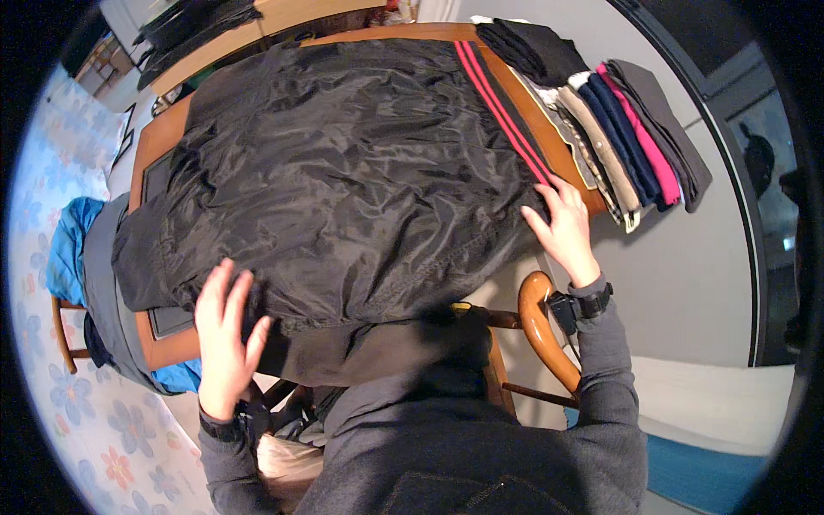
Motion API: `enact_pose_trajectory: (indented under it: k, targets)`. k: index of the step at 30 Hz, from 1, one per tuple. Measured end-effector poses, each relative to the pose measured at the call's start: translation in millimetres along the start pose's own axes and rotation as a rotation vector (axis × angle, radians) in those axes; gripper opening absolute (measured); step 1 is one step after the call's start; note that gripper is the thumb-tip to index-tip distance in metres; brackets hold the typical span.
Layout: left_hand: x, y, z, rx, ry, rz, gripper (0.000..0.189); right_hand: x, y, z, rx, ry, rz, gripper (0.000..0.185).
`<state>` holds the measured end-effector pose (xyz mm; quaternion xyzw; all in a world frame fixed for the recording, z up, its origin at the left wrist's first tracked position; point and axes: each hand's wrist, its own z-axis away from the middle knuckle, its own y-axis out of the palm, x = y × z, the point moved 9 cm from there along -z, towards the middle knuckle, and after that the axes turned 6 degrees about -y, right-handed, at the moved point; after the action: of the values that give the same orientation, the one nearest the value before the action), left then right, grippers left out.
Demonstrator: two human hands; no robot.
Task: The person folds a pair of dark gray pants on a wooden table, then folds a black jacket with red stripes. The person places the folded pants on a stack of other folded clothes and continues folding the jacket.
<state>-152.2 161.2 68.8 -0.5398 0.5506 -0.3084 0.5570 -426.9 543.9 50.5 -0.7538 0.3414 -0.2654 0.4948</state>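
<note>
A large black garment of thin, wrinkled fabric lies spread over a wooden table, its near part hanging over the front edge. Two pink stripes run along its right side. My right hand rests at the garment's right edge, by the lower end of the stripes, fingers bent; whether it pinches the cloth I cannot tell. At the near left, my left hand is over the garment's edge with fingers spread and nothing held. Both wrists wear dark bands.
Folded clothes are lined up at the table's right, with folded black clothes behind them. A curved wooden chair arm is near my right forearm. Grey and blue cloths hang over a chair at left. More dark clothes lie behind.
</note>
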Motion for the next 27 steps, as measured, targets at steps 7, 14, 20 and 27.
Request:
enact_pose_trajectory:
  k: [7,14,20,27]
  targets:
    - [80.1,38.3,5.5,0.067,-0.257,-0.236,0.064,-63.9,21.6,10.6,0.006,0.166,-0.061,0.051]
    - [80.3,44.0,4.4,0.011,-0.213,-0.171,0.064,-94.1,35.5,1.5,-0.023,0.384,-0.318,0.042]
    - [81.3,43.7,5.2,0.037,-0.221,-0.149,0.065,-104.1,27.7,-7.4,-0.147,0.326,-0.418,0.026]
    - [75.5,38.0,2.3,0.089,-0.22,-0.134,0.064,-119.7,26.8,-6.2,0.0,0.354,-0.245,0.029]
